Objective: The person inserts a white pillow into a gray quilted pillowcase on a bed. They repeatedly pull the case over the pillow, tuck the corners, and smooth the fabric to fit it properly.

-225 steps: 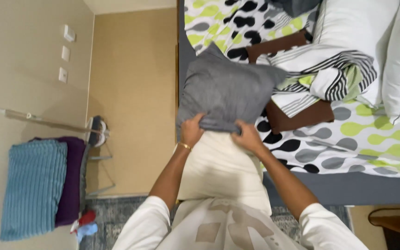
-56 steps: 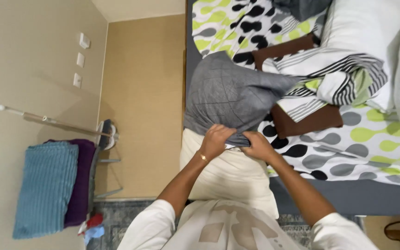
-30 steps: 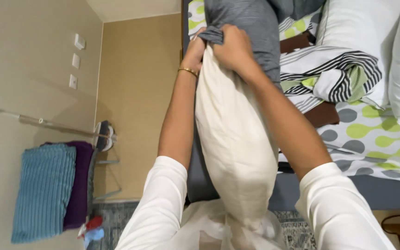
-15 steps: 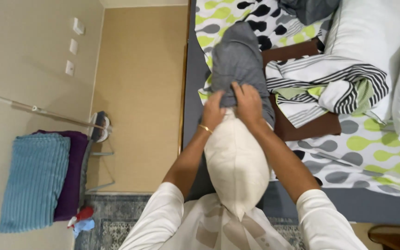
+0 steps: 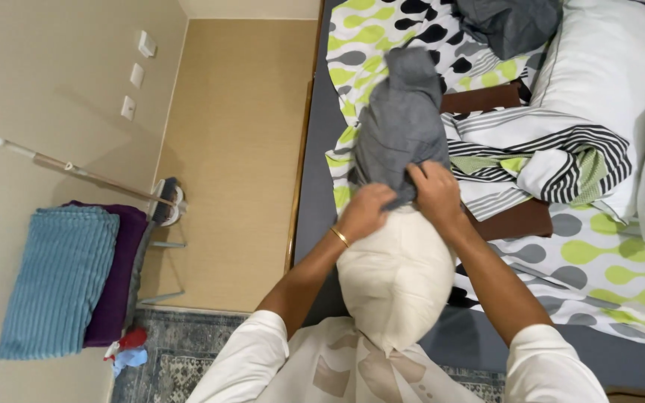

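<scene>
left hand [image 5: 365, 211], right hand [image 5: 434, 192]: grips pinching grey pillowcase [image 5: 399, 119] edge | cream pillow [image 5: 397, 276] half bare

Both arms reach forward, bent a little. The left hand [image 5: 365, 211] and right hand [image 5: 434, 192] are side by side, fingers curled tight.

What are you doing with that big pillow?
A person is standing at the bed with a cream pillow held upright in front of them. Both hands grip the edge of a grey pillowcase at the pillow's top: the left hand on one side, the right hand on the other. The case covers only the top end; most of the pillow is bare. The rest of the case hangs loose above the spotted bedsheet.
</scene>
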